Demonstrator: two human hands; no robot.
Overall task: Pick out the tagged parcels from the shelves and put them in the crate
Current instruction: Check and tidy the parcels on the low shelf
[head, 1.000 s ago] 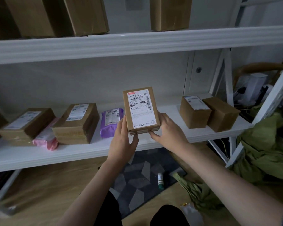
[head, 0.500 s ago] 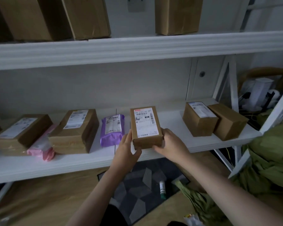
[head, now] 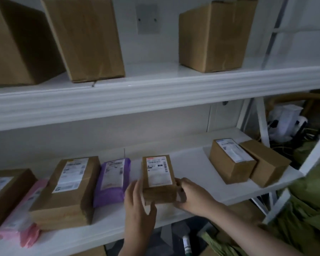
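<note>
A small rectangular cardboard parcel (head: 158, 180) (white label on top) is set flat on the smooth white lower shelf (head: 190, 159). It is gripped at its right end by the right hand (head: 192, 195); the left hand (head: 138, 206), fingers spread, is laid against its left side.

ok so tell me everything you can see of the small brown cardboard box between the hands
The small brown cardboard box is oblong and lies flat on the white lower shelf, its white shipping label facing up, print too blurred to read. The purple mailer bag lies beside it. The left hand touches its near-left corner; the right hand holds its right side.
</note>
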